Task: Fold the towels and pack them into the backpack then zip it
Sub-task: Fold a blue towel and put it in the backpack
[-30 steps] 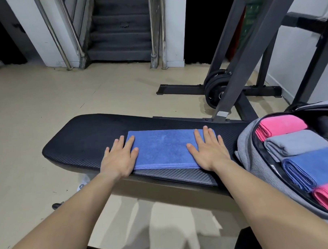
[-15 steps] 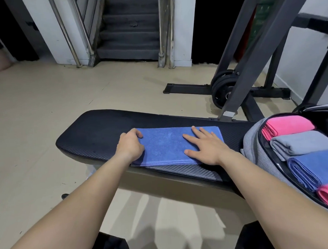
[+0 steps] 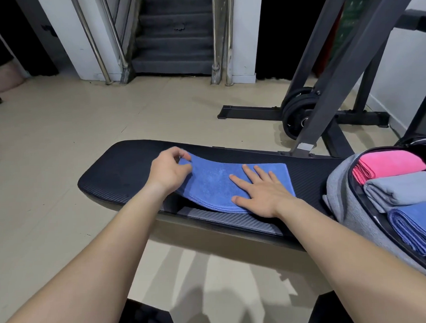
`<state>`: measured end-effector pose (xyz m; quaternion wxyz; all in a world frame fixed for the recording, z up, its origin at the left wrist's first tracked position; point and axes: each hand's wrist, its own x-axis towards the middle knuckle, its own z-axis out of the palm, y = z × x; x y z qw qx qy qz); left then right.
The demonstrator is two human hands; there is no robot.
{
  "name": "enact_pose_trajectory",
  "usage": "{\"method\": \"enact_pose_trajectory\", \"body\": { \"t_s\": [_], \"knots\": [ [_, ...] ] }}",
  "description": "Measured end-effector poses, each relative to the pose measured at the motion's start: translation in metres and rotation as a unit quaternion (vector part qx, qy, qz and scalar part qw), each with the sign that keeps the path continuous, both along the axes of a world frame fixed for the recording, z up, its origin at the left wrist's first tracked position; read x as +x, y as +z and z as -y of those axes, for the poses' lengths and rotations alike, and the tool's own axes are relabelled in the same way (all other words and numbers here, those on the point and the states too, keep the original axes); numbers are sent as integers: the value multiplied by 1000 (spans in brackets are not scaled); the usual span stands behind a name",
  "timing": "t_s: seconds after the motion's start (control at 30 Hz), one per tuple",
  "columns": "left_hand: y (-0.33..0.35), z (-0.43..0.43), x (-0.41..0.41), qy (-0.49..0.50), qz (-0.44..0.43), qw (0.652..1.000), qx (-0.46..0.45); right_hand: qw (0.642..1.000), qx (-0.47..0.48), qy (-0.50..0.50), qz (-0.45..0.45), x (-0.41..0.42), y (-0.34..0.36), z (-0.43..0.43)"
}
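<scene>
Pinches the left end of the blue towel (image 3: 215,185) between thumb and curled fingers of the left hand (image 3: 169,171), holding that end raised off the black bench (image 3: 124,170). Presses the towel's right half flat on the padding with the right hand (image 3: 260,196), fingers straight and spread. Beside it on the bench, an open grey backpack (image 3: 340,195) with pink, grey and blue folded towels (image 3: 403,188) inside, perhaps another pink at the frame edge.

Black padded bench (image 3: 124,170), weight plates (image 3: 296,113), grey stairs (image 3: 175,38)
</scene>
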<state>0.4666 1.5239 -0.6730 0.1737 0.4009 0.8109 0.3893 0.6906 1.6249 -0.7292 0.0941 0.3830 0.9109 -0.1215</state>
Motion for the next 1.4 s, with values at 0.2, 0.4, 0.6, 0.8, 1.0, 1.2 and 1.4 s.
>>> {"method": "enact_pose_trajectory", "body": {
  "t_s": [0.2,0.4,0.6,0.8,1.0,1.2,1.4],
  "knots": [
    [36,-12,18,-12,58,990,125,1000,15,-7,-5,-45,-6,20],
    [30,-22,49,-70,15,992,100,999,12,10,-33,-42,0,19],
    [12,-32,79,-139,-46,989,22,995,51,-48,-75,32,14,-16],
    [-2,-44,108,-187,-126,973,-46,997,-17,-67,-20,65,10,-17],
    [-15,-54,126,-208,-150,962,-98,997,-22,-65,-20,64,7,-17],
    [-24,-57,129,-237,-101,962,-92,995,-39,-74,-47,66,9,-23],
    [-6,-44,100,-136,-230,964,21,957,56,-156,-239,52,25,-28]
  ]
}}
